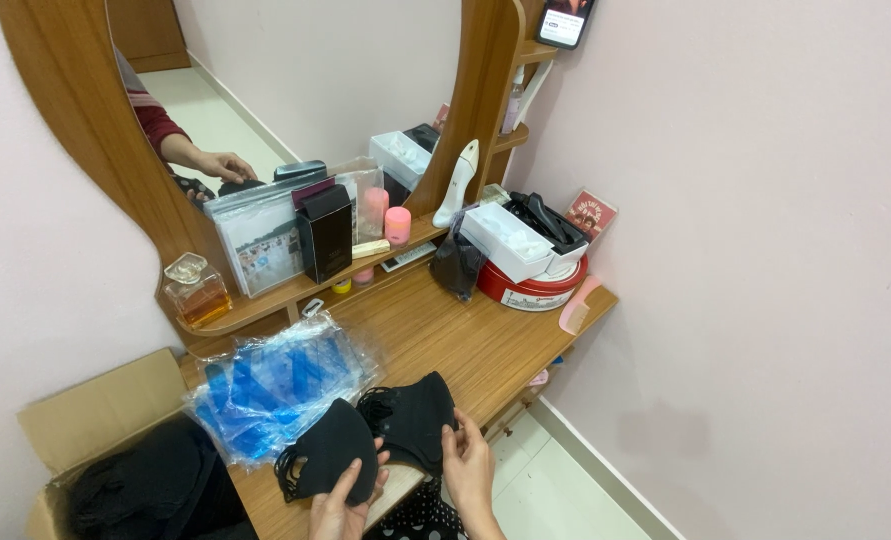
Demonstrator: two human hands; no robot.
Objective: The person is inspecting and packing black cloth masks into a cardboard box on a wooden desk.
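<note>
Two black face masks: one (330, 455) pinched in left hand (343, 508), other (412, 418) pinched in right hand (470, 470), over wooden worktop (445, 335) front edge. Beside: clear bag of blue packets (275, 385). Left: cardboard box (95, 420) holding black fabric. Behind: mirror (295, 80), pink walls.

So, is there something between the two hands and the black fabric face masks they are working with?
Nothing visible does. The left hand already holds one black fabric face mask and the right hand grips the other black fabric face mask, both over the front edge of the wooden dressing table. The clear plastic packet of blue items lies behind them.
</note>
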